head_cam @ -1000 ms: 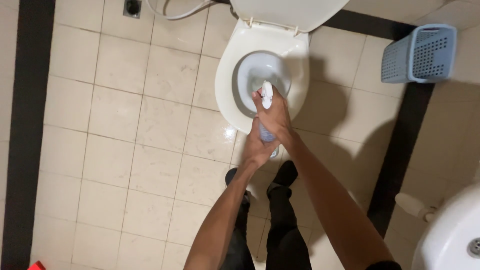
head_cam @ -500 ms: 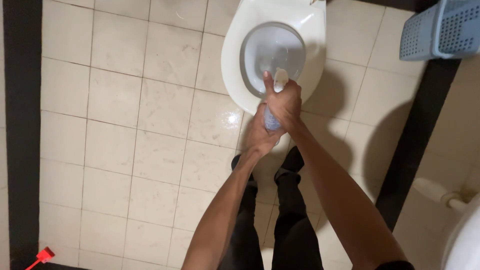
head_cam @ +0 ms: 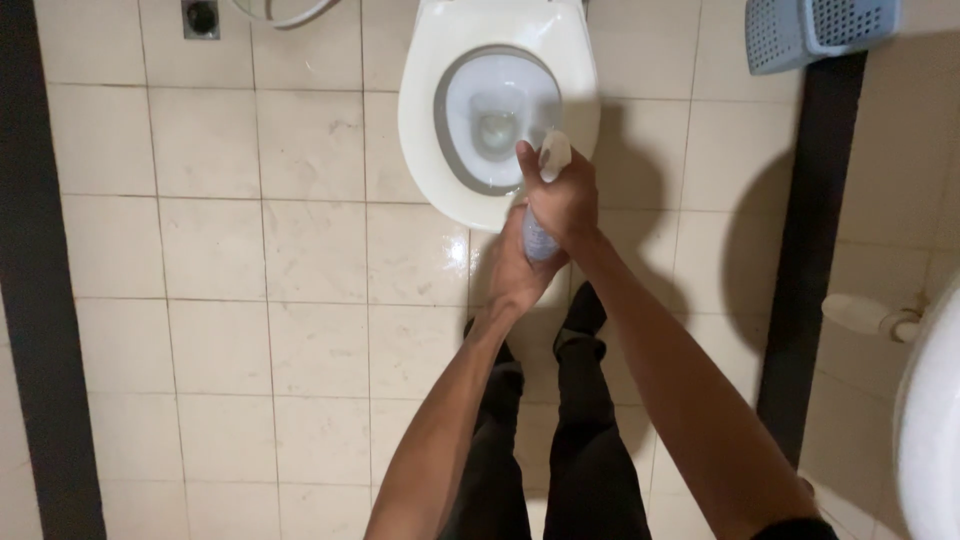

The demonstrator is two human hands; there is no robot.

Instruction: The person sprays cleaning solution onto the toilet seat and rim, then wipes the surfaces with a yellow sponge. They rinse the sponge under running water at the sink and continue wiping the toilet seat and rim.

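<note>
We stand on a pale tiled floor [head_cam: 250,260] bearing a white toilet [head_cam: 430,120] at top centre and a blue basket [head_cam: 790,35] upper right.

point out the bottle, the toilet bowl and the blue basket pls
bottle [head_cam: 553,155], head view, on the white top part above the right hand.
toilet bowl [head_cam: 425,110], head view, on the left side of the white rim.
blue basket [head_cam: 790,35], head view, on its perforated side wall.

Both forearms bare, no watch or rings visible; dark sleeve edge [head_cam: 800,527] at right upper arm; black trousers [head_cam: 560,440]; black shoes [head_cam: 585,310].
</note>
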